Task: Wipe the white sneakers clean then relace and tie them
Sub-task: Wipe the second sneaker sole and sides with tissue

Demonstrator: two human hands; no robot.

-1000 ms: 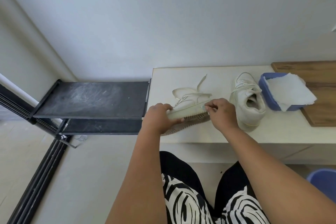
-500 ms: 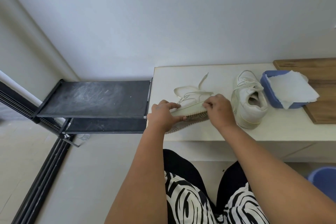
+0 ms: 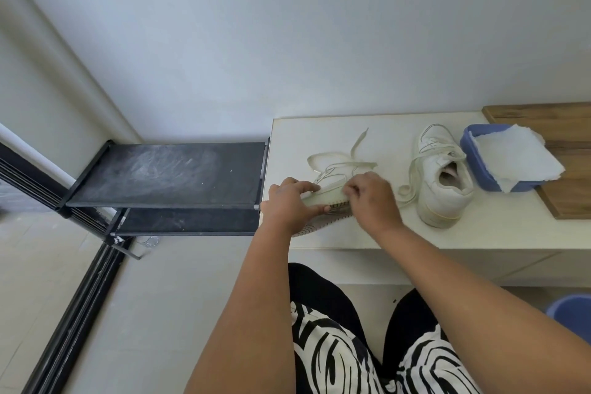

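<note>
the left hand grips the tipped sneaker by its sole, steadying it while the right hand pinches its lace, probably to thread it.

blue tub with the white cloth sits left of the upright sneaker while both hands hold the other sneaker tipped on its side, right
Not quite. In the head view the blue tub with the white cloth sits right of the upright sneaker, not left. The rest holds: the left hand and right hand hold the other sneaker tipped on its side.
</note>
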